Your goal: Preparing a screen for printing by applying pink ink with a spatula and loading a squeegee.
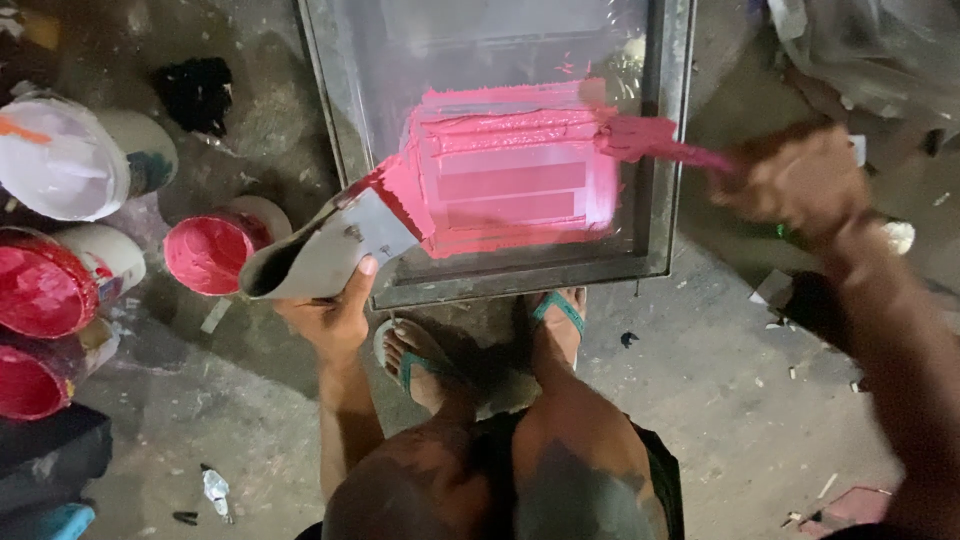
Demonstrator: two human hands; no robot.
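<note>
Ink-spreading step on the grey metal-framed rectangular printing screen (pixel 660 150) lying flat on the concrete floor (pixel 720 380), by my read. Left hand (pixel 335 315) grips a curled grey sheet scraper with pink-wet edge (pixel 335 245); thumb on top, other fingers wrapped under, so pinching it. Its wet edge touches the lower-left corner of the pink ink patch (pixel 510 170), just beyond the thumb tip. Right hand (pixel 800 180) is motion-blurred; fingers look closed around the handle of a pink-coated stick-like spreader (pixel 650 140), can't tell the exact grip. Its tip sits at the patch's upper right, well left of those fingers. The patch covers the middle of the mesh; rectangular stencil blocks show through it. Next move, my guess: needs even pressure and a steady drag to gather the ink, keeping it inside the frame. Count: one screen, one scraper, one spreader. Pink-filled round tubs: three, one small (pixel 210 250) just left of the left-hand fingers, two larger (pixel 40 290) at the far left edge. One white lidded bucket (pixel 60 160) above those. Two feet in green flip-flops (pixel 560 310) at the frame's near edge.
</note>
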